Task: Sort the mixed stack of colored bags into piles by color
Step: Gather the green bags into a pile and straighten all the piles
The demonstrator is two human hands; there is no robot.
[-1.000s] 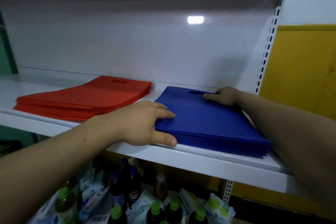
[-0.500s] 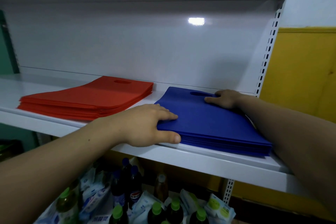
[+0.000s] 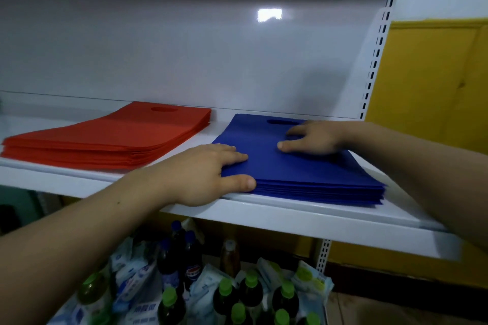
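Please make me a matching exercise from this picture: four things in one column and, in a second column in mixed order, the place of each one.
Things
1. red pile
2. blue pile
3. right hand
4. green-capped bottles

Places
A. below the shelf
B. flat on top of the blue pile, toward its far end
C. on the right part of the shelf
D. on the left part of the shelf, untouched

Pairs: 1-D, 2-C, 3-B, 4-A

Bare left hand (image 3: 200, 174) and right hand (image 3: 314, 137) on bare forearms (image 3: 79, 240).
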